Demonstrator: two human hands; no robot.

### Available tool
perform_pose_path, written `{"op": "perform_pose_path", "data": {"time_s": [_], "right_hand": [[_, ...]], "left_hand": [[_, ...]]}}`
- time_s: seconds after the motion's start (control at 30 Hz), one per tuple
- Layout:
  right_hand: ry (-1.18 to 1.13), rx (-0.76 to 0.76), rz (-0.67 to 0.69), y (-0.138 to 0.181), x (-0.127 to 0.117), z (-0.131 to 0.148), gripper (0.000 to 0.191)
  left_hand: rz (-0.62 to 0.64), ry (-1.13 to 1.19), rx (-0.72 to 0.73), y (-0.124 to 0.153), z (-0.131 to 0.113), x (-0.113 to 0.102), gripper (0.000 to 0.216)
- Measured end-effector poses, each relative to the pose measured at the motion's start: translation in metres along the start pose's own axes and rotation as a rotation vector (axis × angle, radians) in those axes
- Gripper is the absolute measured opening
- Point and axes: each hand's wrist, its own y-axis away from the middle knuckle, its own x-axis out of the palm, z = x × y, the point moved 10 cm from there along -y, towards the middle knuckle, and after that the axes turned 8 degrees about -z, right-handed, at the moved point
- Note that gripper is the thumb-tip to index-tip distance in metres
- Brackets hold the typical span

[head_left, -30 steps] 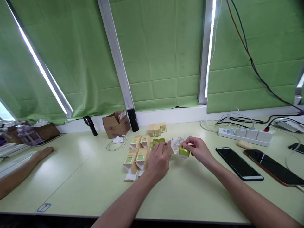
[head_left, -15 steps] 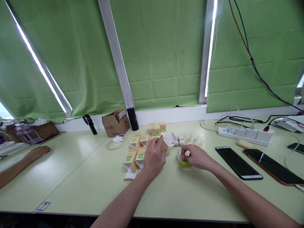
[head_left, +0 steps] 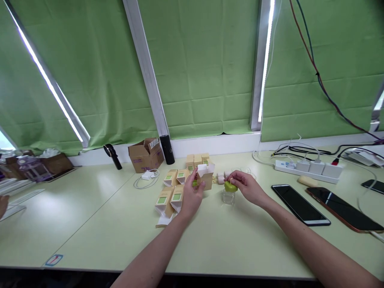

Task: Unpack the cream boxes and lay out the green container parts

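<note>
My left hand [head_left: 193,196] is wrapped round a small kraft cardboard box [head_left: 206,184], tilted, its white inner flaps up. Just right of it, the fingertips of my right hand [head_left: 244,186] pinch a rounded green lid [head_left: 231,187]. Beneath the lid is a small clear jar [head_left: 229,197]; whether the two are joined I cannot tell. Behind my right fingers stand several pale pink pieces [head_left: 221,178] and clear containers, mostly hidden by that hand. Left of my left hand lie several small kraft boxes [head_left: 164,199] with green labels, their white flaps open.
More small kraft boxes [head_left: 197,160] stand at the back. A brown carton [head_left: 146,156], a black cylinder [head_left: 167,149] and a white charger [head_left: 148,175] are back left. To the right lie a phone [head_left: 300,204], another phone [head_left: 345,209] and a power strip [head_left: 309,170]. Another person's hand [head_left: 3,204] shows far left.
The green lid has come up from below to the top of the clear jar with my right hand. My left hand has turned the kraft box more upright. The other person's hand has drawn back left.
</note>
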Motion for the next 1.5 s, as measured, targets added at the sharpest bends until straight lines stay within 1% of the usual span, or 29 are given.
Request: {"op": "perform_pose_path", "data": {"time_s": [0.07,0.17,0.3,0.43,0.57,0.73,0.83,0.9,1.03,1.13,1.23,1.37,1.5], "right_hand": [[-0.019,0.003,0.038,0.001,0.004,-0.002,0.035],[-0.002,-0.002,0.082,0.002,0.008,-0.003,0.029],[0.083,-0.031,0.119,0.004,0.011,-0.003,0.024],[0.15,-0.067,0.139,0.004,0.013,-0.001,0.024],[0.157,-0.074,0.147,0.004,0.015,-0.001,0.02],[0.08,-0.044,0.194,0.006,0.02,-0.006,0.015],[0.093,-0.026,0.202,0.008,0.019,-0.007,0.015],[0.126,-0.021,0.223,0.01,0.019,-0.006,0.021],[0.15,-0.02,0.298,0.014,0.018,-0.003,0.046],[0.151,-0.012,0.343,0.015,0.019,-0.005,0.054],[0.201,0.003,0.342,0.014,0.019,-0.012,0.049],[0.252,0.023,0.28,0.012,0.016,-0.02,0.037],[0.277,0.028,0.248,0.014,0.015,-0.02,0.035]], "left_hand": [[0.007,0.05,-0.026,0.0,0.0,0.001,0.069],[0.051,0.155,-0.066,0.001,-0.001,0.007,0.069],[0.118,0.32,-0.177,0.003,0.007,0.017,0.069],[0.131,0.41,-0.253,0.004,0.014,0.02,0.069],[0.118,0.418,-0.263,0.004,0.014,0.019,0.067],[0.113,0.414,-0.28,0.005,0.014,0.018,0.064],[0.118,0.414,-0.285,0.005,0.015,0.018,0.064],[0.123,0.416,-0.289,0.005,0.015,0.019,0.064],[0.117,0.418,-0.294,0.005,0.018,0.018,0.064],[0.117,0.417,-0.296,0.004,0.019,0.018,0.066],[0.116,0.423,-0.293,0.004,0.019,0.018,0.066],[0.108,0.409,-0.3,0.004,0.021,0.017,0.07],[0.105,0.419,-0.305,0.003,0.024,0.017,0.07]]}}
